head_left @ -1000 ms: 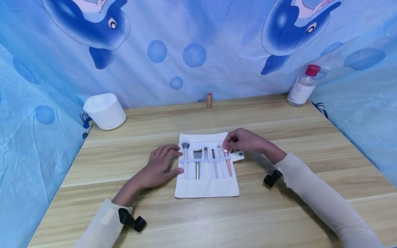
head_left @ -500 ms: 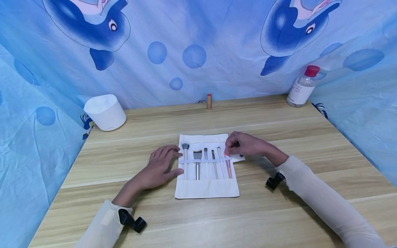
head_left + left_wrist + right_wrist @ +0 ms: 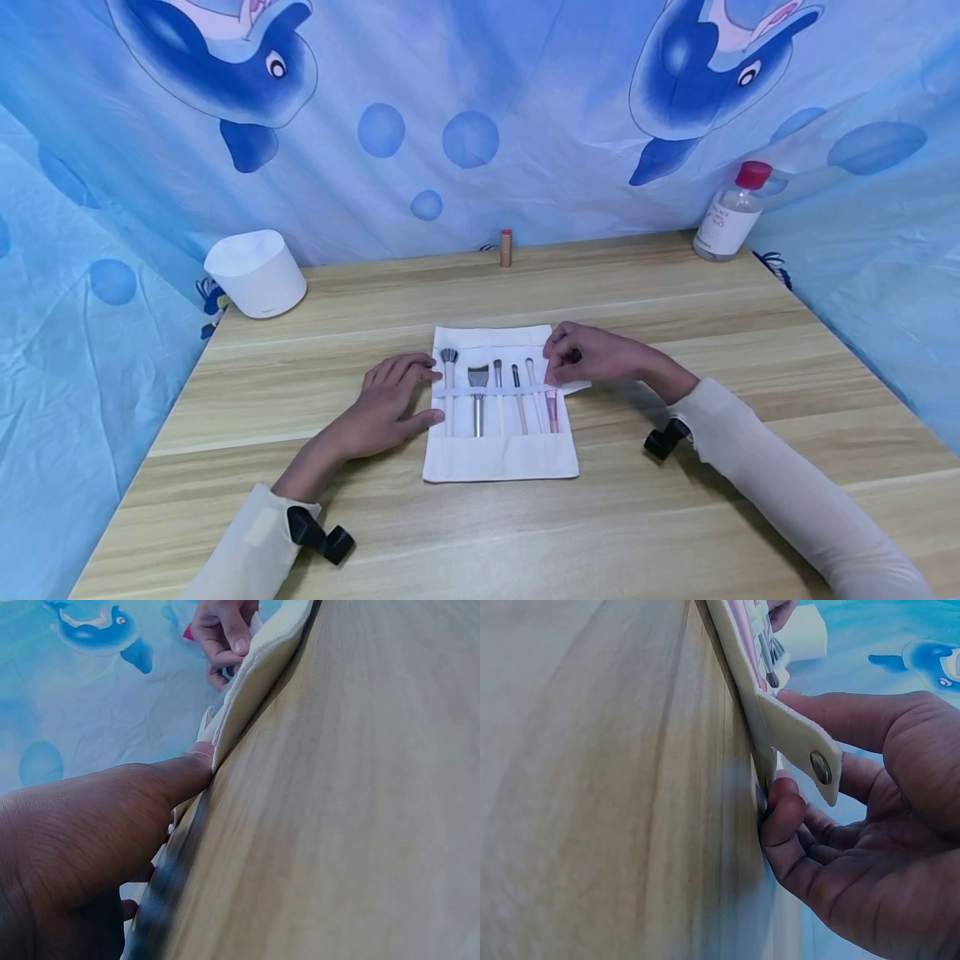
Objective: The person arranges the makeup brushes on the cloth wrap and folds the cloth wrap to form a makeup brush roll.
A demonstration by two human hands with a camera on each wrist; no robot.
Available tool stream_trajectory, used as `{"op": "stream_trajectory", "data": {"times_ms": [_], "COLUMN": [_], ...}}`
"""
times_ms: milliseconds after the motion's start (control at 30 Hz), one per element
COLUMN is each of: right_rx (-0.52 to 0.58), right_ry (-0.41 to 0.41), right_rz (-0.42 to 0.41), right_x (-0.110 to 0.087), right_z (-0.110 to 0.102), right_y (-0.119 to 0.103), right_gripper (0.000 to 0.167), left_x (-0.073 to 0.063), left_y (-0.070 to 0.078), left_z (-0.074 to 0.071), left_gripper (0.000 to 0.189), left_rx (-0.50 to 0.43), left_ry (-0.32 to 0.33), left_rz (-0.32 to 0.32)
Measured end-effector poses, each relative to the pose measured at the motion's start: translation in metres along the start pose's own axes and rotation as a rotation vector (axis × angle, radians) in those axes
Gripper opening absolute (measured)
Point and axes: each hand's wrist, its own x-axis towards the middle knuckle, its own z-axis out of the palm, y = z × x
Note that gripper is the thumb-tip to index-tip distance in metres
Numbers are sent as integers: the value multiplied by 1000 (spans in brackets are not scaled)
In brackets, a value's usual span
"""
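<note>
A white cloth brush roll [image 3: 501, 460] lies unfolded on the table. Several makeup brushes lie side by side on it under a thin elastic band, among them a fluffy brush [image 3: 449, 357] and a wide flat brush [image 3: 477, 377]. At the roll's right side my right hand [image 3: 588, 352] pinches the pink makeup brush [image 3: 552, 410] near its upper end, which the fingers hide. Beneath that hand juts a strap with a metal snap [image 3: 821, 767]. My left hand [image 3: 390, 404] rests with loosely spread fingers on the left edge, its thumb [image 3: 191, 769] touching the cloth.
On the wooden table [image 3: 360, 533], a white rounded container [image 3: 258, 275] stands at the back left. A small brown tube with a red top [image 3: 506, 248] is at the back middle. A clear red-capped bottle [image 3: 729, 218] stands back right, before a blue dolphin curtain [image 3: 555, 150].
My right hand has moved slightly down toward the elastic band, covering more of the pink makeup brush's upper part and the strap's snap. The left hand has stayed in place.
</note>
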Motion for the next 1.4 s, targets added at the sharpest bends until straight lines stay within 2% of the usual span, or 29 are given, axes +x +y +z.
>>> {"op": "stream_trajectory", "data": {"times_ms": [267, 500, 700, 833, 933, 1033, 1200, 1400], "right_rx": [-13, -109, -268, -312, -341, -366, -420, -629], "right_ry": [-18, 0, 123, 237, 274, 263, 165, 65], "right_rz": [-2, -50, -45, -49, -86, -147, -258, -469], "right_x": [0, -1, -2, -2, 1, 3, 5, 7], "right_z": [1, 0, 2, 8, 16, 27, 53, 90], "right_y": [0, -6, -14, -21, -31, -44, -67, -89], "right_gripper": [10, 8, 8, 6, 7, 8, 11, 19], "left_x": [-1, 0, 0, 1, 2, 5, 15, 29], "left_y": [1, 0, 0, 0, -1, -3, -6, -9], "left_z": [0, 0, -1, -4, -8, -11, -14, -16], "left_gripper": [55, 54, 54, 54, 51, 45, 42, 55], "left_rx": [0, -5, -3, -2, -5, -8, 10, 126], "left_ry": [-8, -3, -4, -20, -16, 21, 71, 69], "left_rz": [-7, -2, 1, 6, 8, 8, 9, 78]}}
